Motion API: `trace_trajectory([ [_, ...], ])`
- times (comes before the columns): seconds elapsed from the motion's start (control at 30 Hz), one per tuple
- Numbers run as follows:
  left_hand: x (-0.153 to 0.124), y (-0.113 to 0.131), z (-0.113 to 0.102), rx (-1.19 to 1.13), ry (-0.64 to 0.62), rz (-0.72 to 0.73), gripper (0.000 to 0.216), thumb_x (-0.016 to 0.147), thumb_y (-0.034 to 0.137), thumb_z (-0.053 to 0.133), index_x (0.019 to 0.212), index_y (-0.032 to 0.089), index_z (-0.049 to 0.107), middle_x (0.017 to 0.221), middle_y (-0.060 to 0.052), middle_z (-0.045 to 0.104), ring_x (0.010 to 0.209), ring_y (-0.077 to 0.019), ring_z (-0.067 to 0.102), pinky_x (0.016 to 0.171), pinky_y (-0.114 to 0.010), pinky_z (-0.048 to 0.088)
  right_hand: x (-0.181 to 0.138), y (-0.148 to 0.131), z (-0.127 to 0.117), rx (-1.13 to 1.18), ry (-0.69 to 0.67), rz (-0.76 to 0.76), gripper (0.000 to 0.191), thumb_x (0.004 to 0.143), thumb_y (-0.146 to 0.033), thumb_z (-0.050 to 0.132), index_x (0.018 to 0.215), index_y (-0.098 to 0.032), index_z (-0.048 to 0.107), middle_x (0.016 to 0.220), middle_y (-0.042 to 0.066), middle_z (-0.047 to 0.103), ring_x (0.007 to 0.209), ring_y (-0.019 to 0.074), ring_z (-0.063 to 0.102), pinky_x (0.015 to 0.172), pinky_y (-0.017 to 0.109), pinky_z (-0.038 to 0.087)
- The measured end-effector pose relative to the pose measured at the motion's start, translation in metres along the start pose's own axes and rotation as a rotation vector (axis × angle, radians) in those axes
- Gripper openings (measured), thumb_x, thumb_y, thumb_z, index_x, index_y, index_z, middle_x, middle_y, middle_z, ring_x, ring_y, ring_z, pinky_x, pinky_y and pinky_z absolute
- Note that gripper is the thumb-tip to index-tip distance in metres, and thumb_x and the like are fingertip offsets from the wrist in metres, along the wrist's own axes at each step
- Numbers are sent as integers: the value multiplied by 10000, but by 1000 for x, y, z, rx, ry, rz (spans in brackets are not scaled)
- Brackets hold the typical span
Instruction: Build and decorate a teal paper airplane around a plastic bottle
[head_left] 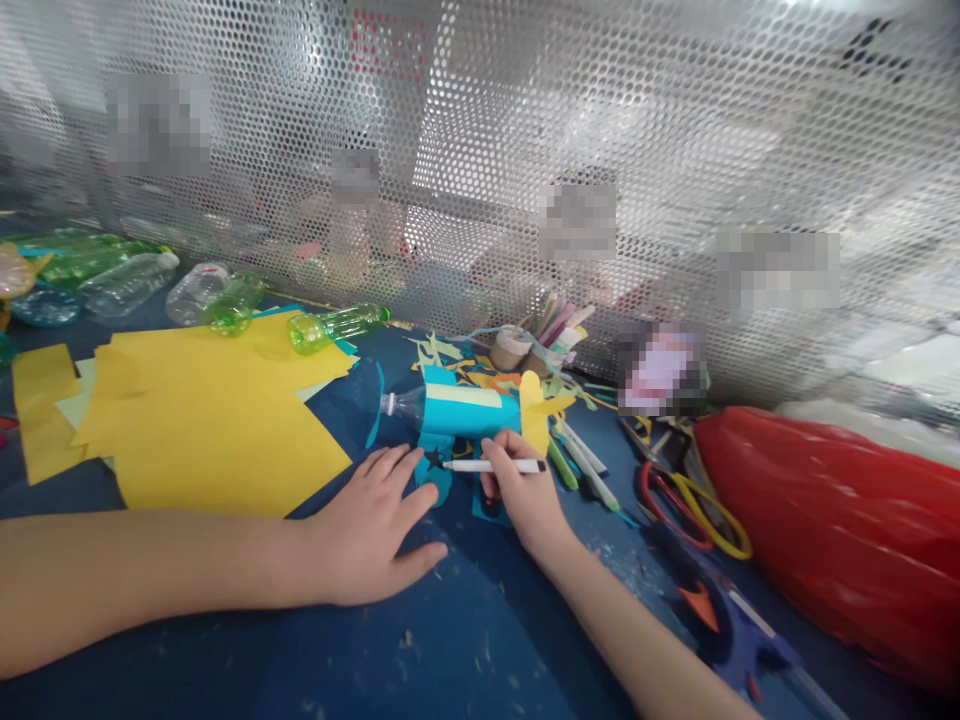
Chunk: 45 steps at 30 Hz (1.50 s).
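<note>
My right hand (529, 490) grips a white marker (463, 466) lying nearly level, its tip pointing left. The tip is at a black star-like mark on a blue paper cutout (436, 492). My left hand (379, 530) lies flat on the table just left of the cutout, fingers spread and holding nothing; its fingertips reach the cutout's edge. Just beyond both hands, a plastic bottle (469, 412) lies on its side, neck to the left. Blue paper with a pale strip wraps it, and yellow paper petals (534, 415) are at its right end.
Yellow paper sheets (217, 420) cover the left side, with a green bottle (341, 328) and several other bottles behind. Paper scraps (439, 352), markers (592, 470), scissors (701, 515), a purple glue gun (742, 625) and a red bag (832, 530) are rightward. A perforated metal screen (480, 130) stands behind.
</note>
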<state>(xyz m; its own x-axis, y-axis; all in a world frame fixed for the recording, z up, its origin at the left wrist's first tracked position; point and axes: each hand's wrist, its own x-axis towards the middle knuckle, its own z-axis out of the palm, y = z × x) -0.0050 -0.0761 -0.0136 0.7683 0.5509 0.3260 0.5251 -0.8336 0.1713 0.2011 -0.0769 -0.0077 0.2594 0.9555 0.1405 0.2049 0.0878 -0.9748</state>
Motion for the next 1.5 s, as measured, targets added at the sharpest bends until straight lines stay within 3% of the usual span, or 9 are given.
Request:
trace_trajectory([
  [0.2,-1,0,1,-24,32,-6,458,881,517,469,1192,185,517,1388,-182,431,1302,-380,359,1035,-590,328,-3,-4,-1,7,147,-65,306,829,-348,535,593,-242,371,379,-80,423,379,103,361,402,227,306],
  [0.67,0,1,0,27,-3,2,480,880,532,461,1199,178,518,1384,-193,422,1284,-391,374,1026,-585,344,1,0,0,-14,24,-1,342,806,-421,585,589,-235,398,379,-69,483,358,94,375,378,212,316],
  [1.5,1,0,-1,30,-4,5,477,882,528,464,1182,164,534,1363,-208,440,1278,-396,382,1028,-583,339,1,2,0,-22,45,1,315,812,-360,560,579,-230,393,369,-77,472,358,83,372,374,186,312],
])
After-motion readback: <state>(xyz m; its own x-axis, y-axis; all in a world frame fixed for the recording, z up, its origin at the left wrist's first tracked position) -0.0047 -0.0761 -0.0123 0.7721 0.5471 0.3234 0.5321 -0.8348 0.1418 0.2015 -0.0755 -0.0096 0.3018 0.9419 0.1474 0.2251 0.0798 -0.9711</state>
